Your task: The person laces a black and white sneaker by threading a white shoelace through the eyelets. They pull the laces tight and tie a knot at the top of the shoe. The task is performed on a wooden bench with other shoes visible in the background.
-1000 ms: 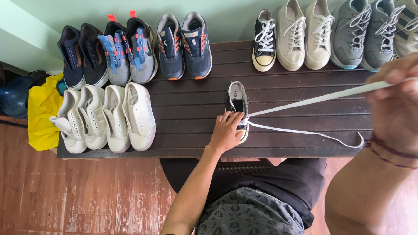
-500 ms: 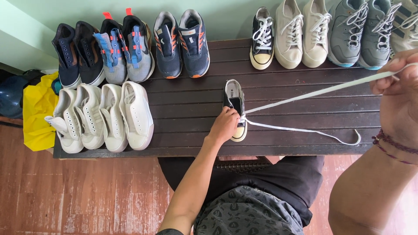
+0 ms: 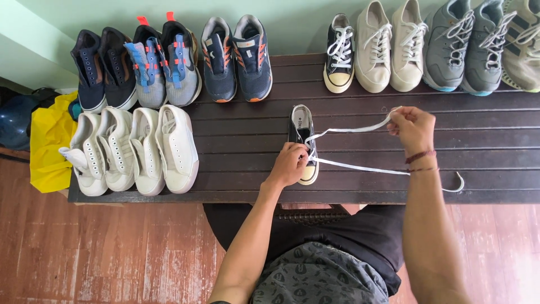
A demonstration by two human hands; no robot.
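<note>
A small black sneaker point(image 3: 302, 143) with a white toe cap was seen lying near the middle of the frame on the dark slatted tabletop point(image 3: 236, 141), toe pointed toward the lower edge. The left hand point(image 3: 289, 163) was closed over its toe end, pinning it down. The right hand point(image 3: 412, 127), right of centre, was pinched shut on one end of a white lace point(image 3: 360, 167), drawn out from the shoe's eyelets; the other end was trailed across the slats toward the lower right, its tip curled near the tabletop's front edge. It was judged that a sharp pull could drag the lace out of an eyelet or leave the two ends uneven, and that the light shoe could slide or tip if the left hand's pressure were eased. The loose end could also catch in a gap between slats. Two pairs of white sneakers point(image 3: 135, 149) were set at the left, dark and blue pairs point(image 3: 174, 62) along the upper left, a matching black shoe point(image 3: 340, 53) and pale and grey pairs point(image 3: 439, 48) along the upper right, against a pale green wall point(image 3: 292, 22). A worn reddish wooden floor point(image 3: 112, 253) and a yellow bag point(image 3: 48, 141) were visible at the left.
</note>
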